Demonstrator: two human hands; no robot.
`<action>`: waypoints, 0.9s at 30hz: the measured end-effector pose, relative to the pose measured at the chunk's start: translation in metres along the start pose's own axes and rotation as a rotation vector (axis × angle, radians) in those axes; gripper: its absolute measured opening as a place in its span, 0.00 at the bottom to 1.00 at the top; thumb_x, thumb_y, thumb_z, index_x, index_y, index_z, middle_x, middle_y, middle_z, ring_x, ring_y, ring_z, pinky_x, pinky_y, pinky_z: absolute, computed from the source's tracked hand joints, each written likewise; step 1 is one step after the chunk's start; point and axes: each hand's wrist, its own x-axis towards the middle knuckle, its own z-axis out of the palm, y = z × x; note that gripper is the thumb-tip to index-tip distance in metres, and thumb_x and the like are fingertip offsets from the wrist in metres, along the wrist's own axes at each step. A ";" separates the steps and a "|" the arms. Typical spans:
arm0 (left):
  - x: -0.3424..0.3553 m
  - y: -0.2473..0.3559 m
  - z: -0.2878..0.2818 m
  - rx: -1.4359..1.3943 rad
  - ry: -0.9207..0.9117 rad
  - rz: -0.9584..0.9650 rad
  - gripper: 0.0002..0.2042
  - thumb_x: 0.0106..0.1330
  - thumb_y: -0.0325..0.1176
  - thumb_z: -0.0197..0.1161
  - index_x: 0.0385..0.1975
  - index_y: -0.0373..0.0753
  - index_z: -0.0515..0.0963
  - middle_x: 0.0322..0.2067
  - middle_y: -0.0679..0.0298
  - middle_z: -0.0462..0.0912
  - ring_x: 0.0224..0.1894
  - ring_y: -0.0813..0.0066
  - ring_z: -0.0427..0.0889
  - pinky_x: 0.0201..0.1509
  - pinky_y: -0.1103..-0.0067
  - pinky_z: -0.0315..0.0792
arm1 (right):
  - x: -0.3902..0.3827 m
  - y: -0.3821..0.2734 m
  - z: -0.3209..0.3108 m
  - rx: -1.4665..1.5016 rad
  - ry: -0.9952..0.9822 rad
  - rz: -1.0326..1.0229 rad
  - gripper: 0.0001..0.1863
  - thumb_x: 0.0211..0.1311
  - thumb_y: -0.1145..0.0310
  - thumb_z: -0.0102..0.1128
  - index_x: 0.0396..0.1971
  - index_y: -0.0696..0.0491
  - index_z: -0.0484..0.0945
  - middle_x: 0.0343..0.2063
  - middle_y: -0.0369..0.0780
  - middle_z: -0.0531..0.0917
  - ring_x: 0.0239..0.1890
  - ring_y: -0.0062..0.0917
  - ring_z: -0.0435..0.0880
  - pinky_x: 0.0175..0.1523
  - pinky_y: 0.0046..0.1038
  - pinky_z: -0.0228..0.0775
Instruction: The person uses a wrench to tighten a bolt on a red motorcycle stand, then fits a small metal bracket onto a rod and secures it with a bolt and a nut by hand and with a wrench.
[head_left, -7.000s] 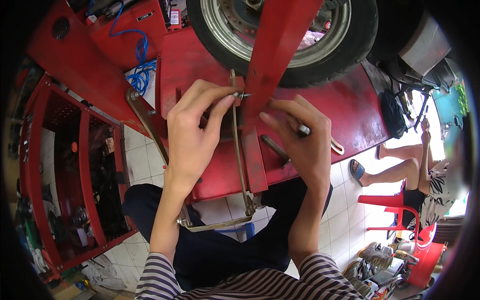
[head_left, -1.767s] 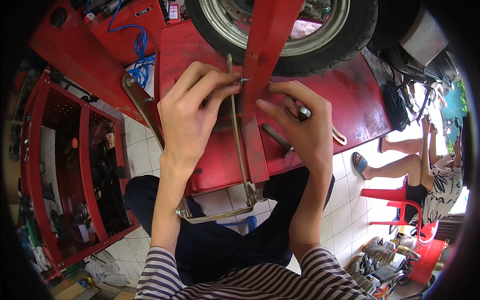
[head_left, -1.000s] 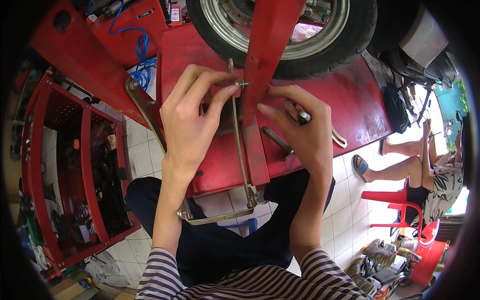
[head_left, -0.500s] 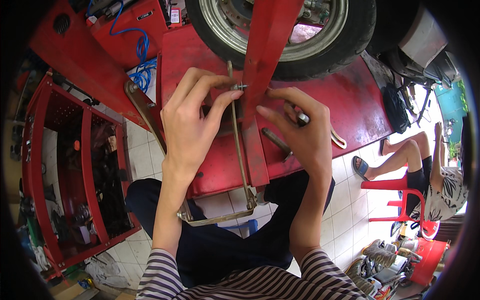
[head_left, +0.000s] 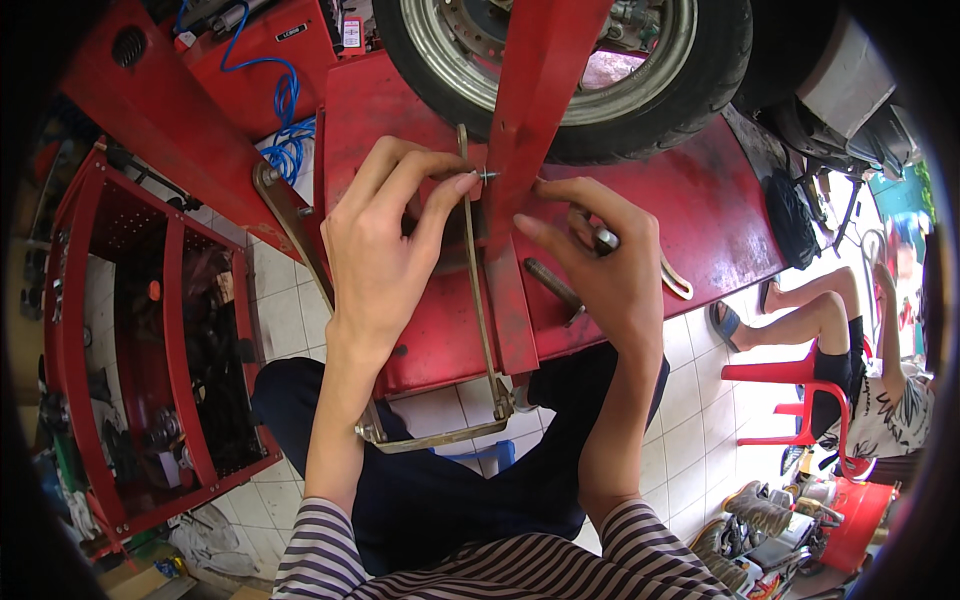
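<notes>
My left hand [head_left: 385, 225] is closed in a pinch at a small silver bolt [head_left: 488, 176] beside the upright red steel post [head_left: 522, 130]. The bolt runs between its fingertips and the post, next to the upper part of a narrow metal bar [head_left: 474, 260]. This bar goes down to a bent metal bracket [head_left: 440, 440] above my lap. On the post's other side, my right hand [head_left: 615, 245] has its thumb and index finger close to the post. Its other fingers curl round a metal piece with a rounded silver end [head_left: 606, 240], mostly hidden.
A wheel [head_left: 640, 120] stands behind the post on the red platform [head_left: 700, 210]. Near my right hand lie a dark metal rod [head_left: 550, 282] and a slotted strip [head_left: 677, 278]. Left are a slanted red beam [head_left: 190, 130] and red shelving [head_left: 175, 330]. A person sits on a red chair [head_left: 770, 372].
My left fingertips have shifted slightly on the bolt and cover more of it. My right hand looks unmoved. The seated person at the right has changed posture.
</notes>
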 end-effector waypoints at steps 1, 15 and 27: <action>0.000 -0.001 0.000 0.009 0.002 0.005 0.05 0.58 0.26 0.70 0.33 0.37 0.82 0.30 0.65 0.80 0.23 0.73 0.77 0.26 0.77 0.69 | 0.000 0.000 0.000 -0.002 0.000 -0.003 0.15 0.50 0.76 0.75 0.38 0.59 0.84 0.17 0.28 0.60 0.22 0.11 0.57 0.27 0.19 0.48; 0.000 0.000 0.000 -0.132 0.004 -0.069 0.06 0.59 0.27 0.69 0.34 0.37 0.83 0.30 0.66 0.81 0.23 0.77 0.77 0.24 0.79 0.68 | -0.001 0.000 0.001 0.000 -0.013 0.007 0.15 0.50 0.76 0.75 0.39 0.59 0.84 0.17 0.28 0.58 0.22 0.10 0.56 0.27 0.19 0.47; 0.000 -0.004 0.002 -0.203 -0.003 -0.027 0.06 0.57 0.22 0.69 0.34 0.35 0.82 0.32 0.66 0.81 0.25 0.81 0.76 0.25 0.82 0.64 | -0.001 -0.004 -0.002 -0.010 -0.056 0.085 0.15 0.51 0.76 0.72 0.41 0.57 0.84 0.18 0.34 0.64 0.22 0.15 0.60 0.27 0.20 0.56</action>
